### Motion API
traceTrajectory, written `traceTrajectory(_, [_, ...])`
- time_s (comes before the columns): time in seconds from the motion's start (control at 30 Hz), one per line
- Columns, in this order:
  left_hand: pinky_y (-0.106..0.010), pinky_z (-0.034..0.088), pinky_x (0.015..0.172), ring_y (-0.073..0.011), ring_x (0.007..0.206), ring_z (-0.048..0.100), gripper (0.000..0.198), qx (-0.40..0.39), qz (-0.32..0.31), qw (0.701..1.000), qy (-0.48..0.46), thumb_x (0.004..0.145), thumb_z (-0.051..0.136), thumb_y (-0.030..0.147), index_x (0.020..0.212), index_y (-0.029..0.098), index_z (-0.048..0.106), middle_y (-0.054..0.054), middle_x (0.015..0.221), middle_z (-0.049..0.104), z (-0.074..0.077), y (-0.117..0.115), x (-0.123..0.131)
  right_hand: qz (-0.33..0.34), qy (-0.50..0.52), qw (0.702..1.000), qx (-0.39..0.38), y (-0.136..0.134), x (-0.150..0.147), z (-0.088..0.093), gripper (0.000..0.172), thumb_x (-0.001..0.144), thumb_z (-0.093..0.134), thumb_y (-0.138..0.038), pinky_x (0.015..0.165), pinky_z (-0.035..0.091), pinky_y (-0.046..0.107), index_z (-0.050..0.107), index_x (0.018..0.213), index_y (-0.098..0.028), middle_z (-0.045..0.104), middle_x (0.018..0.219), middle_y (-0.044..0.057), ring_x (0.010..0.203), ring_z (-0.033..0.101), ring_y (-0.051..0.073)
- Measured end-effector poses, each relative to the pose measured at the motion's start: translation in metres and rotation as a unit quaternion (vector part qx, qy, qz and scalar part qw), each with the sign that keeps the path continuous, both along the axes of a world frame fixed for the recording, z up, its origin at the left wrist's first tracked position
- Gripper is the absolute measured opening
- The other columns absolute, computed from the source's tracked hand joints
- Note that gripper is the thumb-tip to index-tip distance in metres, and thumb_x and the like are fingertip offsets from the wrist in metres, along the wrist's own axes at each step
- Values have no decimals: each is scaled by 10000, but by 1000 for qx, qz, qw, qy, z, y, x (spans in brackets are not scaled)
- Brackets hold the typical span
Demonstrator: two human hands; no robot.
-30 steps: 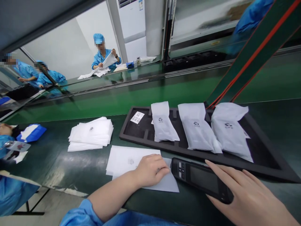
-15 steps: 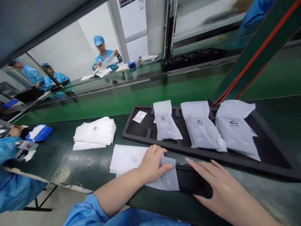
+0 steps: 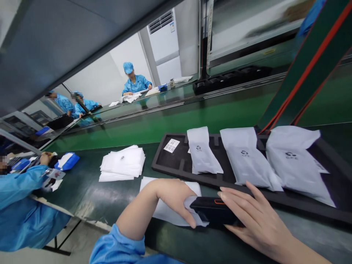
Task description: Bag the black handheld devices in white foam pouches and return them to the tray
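My left hand (image 3: pixel 172 198) is closed on the open end of a flat white bag (image 3: pixel 167 212) lying on the dark green table, pinching its edge up. My right hand (image 3: pixel 251 218) grips a black handheld device (image 3: pixel 211 212) with an orange mark, held on its side with its end at the bag's mouth. Just beyond both hands lies a black foam tray (image 3: pixel 176 163) with three bagged units (image 3: pixel 247 161) in its slots and a white label (image 3: pixel 171 145) at its left end.
A stack of empty white bags (image 3: pixel 122 167) lies left of the tray. A green conveyor belt (image 3: pixel 170 121) runs behind. A person in blue (image 3: pixel 24 198) sits at my left by a blue-and-white packet (image 3: pixel 66 160). Other workers in blue (image 3: pixel 134 82) stand across the line.
My left hand has lifted the bag's edge from flat to a pinch. The right hand has turned the black device onto its side and moved it left to the bag's mouth.
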State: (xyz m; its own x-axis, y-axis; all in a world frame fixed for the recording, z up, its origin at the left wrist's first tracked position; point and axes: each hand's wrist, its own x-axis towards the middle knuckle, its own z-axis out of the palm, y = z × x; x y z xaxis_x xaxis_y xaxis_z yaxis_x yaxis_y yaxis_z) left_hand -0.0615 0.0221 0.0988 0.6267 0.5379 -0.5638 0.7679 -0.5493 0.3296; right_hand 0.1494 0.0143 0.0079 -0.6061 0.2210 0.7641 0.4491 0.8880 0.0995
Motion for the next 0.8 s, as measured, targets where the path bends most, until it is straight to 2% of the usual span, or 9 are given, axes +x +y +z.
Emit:
traceTrajectory(0.07, [-228,418,555,-184,659,614,369,49,-7,999,4,619,660,459,866,196,589,-2,724,653,-1,-2,7,17,-17,999,23,4,3,3,251,835,394,-123,1000,181,470,462,1076,-114,593,900,83,1006,495,200])
traceTrajectory(0.2, [-256,423,567,-232,688,621,417,131,29,991,5,601,659,496,814,145,588,-51,705,651,-10,-8,23,29,-91,993,66,12,1,11,283,841,339,-97,1017,111,487,483,1082,-130,589,970,74,1029,481,197])
traceTrajectory(0.3, [-251,433,609,-215,717,619,416,132,105,983,-68,558,689,493,792,166,583,-23,726,650,-15,-7,26,31,-104,993,55,15,-3,9,296,840,323,-98,1017,98,496,486,1086,-116,587,980,85,1016,490,196])
traceTrajectory(0.37, [-246,438,607,-204,715,617,486,113,137,979,-105,510,707,508,838,175,574,-15,757,650,-15,-5,21,34,-89,995,39,15,-4,4,274,843,344,-117,1018,117,492,489,1075,-119,586,982,89,1019,489,196])
traceTrajectory(0.5, [-259,449,618,-225,734,621,711,90,84,987,-106,426,744,513,1013,177,525,-33,845,655,-11,-4,10,15,-22,999,18,13,-1,-2,220,850,396,-131,1011,163,491,474,1055,-120,585,979,106,1092,434,194])
traceTrajectory(0.6, [-279,448,608,-247,722,624,543,138,86,985,-49,551,690,509,933,147,557,-58,791,657,-11,-9,15,25,-3,999,34,10,-2,0,195,835,395,-70,1003,156,516,476,1005,-119,583,990,108,1153,363,206])
traceTrajectory(0.7, [-287,454,610,-254,731,624,452,161,122,979,-39,615,660,476,894,134,564,-72,776,656,-12,-16,27,43,14,998,39,8,-3,4,307,812,381,-9,1016,119,512,458,1078,-141,536,1095,92,1184,313,212])
traceTrajectory(0.77, [-300,462,630,-259,754,622,461,161,160,973,-52,610,670,465,915,138,556,-73,799,657,-11,-20,33,19,52,998,28,10,0,5,469,817,416,-42,1030,107,479,322,1261,-159,398,1255,102,1214,256,213])
traceTrajectory(0.8, [-308,465,647,-259,773,620,469,161,182,968,-62,610,672,460,937,146,550,-70,826,657,-11,-21,35,-16,76,997,3,11,2,4,551,826,438,-82,1034,128,456,220,1324,-170,322,1307,106,1223,233,210])
